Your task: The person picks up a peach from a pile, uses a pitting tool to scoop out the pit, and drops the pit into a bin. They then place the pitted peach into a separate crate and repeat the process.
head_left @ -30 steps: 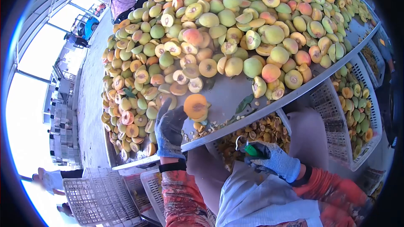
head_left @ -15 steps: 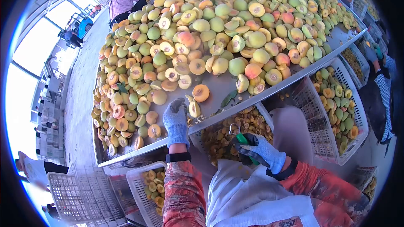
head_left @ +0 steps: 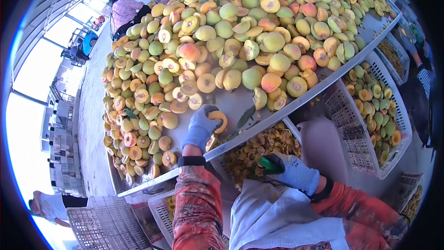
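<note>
The left hand [head_left: 201, 126] pinches an orange fruit half [head_left: 222, 123] over the surface [head_left: 231, 99]; at its four o'clock, the right hand [head_left: 295, 172] curls around a green handle [head_left: 269, 164].

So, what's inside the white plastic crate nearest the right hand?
Brownish-orange fruit pieces show in the white plastic crate. Deeper layers are covered; the grey metal table and blue-gloved right hand hide parts.

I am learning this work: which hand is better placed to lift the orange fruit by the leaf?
Left hand, probably: it touches the orange fruit, while the right hand holds the green tool.
</note>
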Available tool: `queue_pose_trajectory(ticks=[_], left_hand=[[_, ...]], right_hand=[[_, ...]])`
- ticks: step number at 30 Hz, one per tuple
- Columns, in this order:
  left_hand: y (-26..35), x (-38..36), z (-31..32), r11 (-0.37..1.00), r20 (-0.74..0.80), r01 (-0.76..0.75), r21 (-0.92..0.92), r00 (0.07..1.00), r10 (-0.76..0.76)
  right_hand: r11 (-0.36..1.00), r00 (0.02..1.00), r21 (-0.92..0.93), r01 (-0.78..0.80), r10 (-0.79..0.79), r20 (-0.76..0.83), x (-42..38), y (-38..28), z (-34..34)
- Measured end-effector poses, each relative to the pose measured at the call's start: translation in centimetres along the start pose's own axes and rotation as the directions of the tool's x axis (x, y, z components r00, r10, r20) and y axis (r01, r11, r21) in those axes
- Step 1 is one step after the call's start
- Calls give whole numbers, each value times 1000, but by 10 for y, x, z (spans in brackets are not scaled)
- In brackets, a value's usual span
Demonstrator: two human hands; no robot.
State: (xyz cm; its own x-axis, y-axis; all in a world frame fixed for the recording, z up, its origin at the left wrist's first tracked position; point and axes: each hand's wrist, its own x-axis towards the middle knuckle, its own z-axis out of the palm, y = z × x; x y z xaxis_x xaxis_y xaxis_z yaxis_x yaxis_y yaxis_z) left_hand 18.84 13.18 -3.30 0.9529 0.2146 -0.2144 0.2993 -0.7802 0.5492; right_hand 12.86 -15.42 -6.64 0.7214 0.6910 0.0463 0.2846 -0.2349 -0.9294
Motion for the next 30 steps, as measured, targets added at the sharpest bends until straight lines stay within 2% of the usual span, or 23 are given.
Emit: queue_pose_trajectory(ticks=[1,2,3,4,6,7,8,9,10,11,12,13,14,15,16,18,19,21,24,28,30], left_hand=[[-4,-16,-1,901,-102,-51,-431,995,8],[15,-43,-16,527,-40,48,-848,987,-154],[16,-65,-18,324,-83,-42,-945,990,-113],[13,-86,-19,102,-142,-133,-986,987,-80],[8,-119,-5,-39,-65,-69,-997,992,-110],[0,-131,12,-114,-39,-61,-992,983,-179],[-1,-142,32,-125,-41,-65,-990,981,-188],[3,-153,52,207,-295,-259,-944,940,-169],[4,-163,65,505,-511,-412,-758,856,-69],[20,-179,55,497,-358,-243,-833,922,-149],[35,-186,52,480,-352,-245,-843,924,-147],[49,-191,49,26,-207,-209,-978,933,-293],[56,-194,49,-435,-8,-172,-884,935,-354],[57,-199,51,-429,-58,-171,-887,963,-262],[60,-203,52,-436,-59,-170,-884,965,-257],[66,-211,52,-391,-191,-248,-886,965,-179],[66,-213,52,-390,-188,-243,-888,966,-175],[65,-214,50,-429,-26,-73,-901,993,-114],[63,-208,56,-474,63,1,-881,991,-115],[75,-206,58,-430,5,-51,-901,992,-129],[84,-207,57,-96,-196,-232,-968,937,-290]], right_hand=[[1000,1000,-5,16,-16,6,-3,2,-1],[992,1000,-125,15,-15,0,-8,3,-1],[970,1000,-243,16,-17,-3,-11,1,0],[968,999,-249,40,-38,13,-12,-5,3],[979,995,-205,16,-35,-89,-11,-23,12],[984,997,-177,30,-42,-66,-12,-39,14],[983,998,-183,31,-42,-54,-12,-53,19],[991,997,-117,64,-67,-26,-13,-65,23],[995,996,-51,89,-89,-4,-17,-73,28],[977,982,-113,180,-186,-44,-17,-63,41],[977,983,-130,171,-178,-41,-21,-68,42],[970,983,-166,177,-182,-14,-21,-72,41],[962,983,-200,185,-186,12,-23,-75,39],[964,988,-216,154,-156,10,-27,-73,38],[962,988,-225,154,-156,9,-30,-76,36],[958,970,-203,203,-225,-90,-37,-84,34],[959,970,-203,200,-222,-95,-40,-84,34],[942,976,-296,159,-194,-94,-44,-84,32],[931,989,-346,116,-139,-43,-49,-95,21],[903,995,-425,68,-90,-32,-53,-99,14],[907,995,-414,83,-97,-13,-53,-98,13]])
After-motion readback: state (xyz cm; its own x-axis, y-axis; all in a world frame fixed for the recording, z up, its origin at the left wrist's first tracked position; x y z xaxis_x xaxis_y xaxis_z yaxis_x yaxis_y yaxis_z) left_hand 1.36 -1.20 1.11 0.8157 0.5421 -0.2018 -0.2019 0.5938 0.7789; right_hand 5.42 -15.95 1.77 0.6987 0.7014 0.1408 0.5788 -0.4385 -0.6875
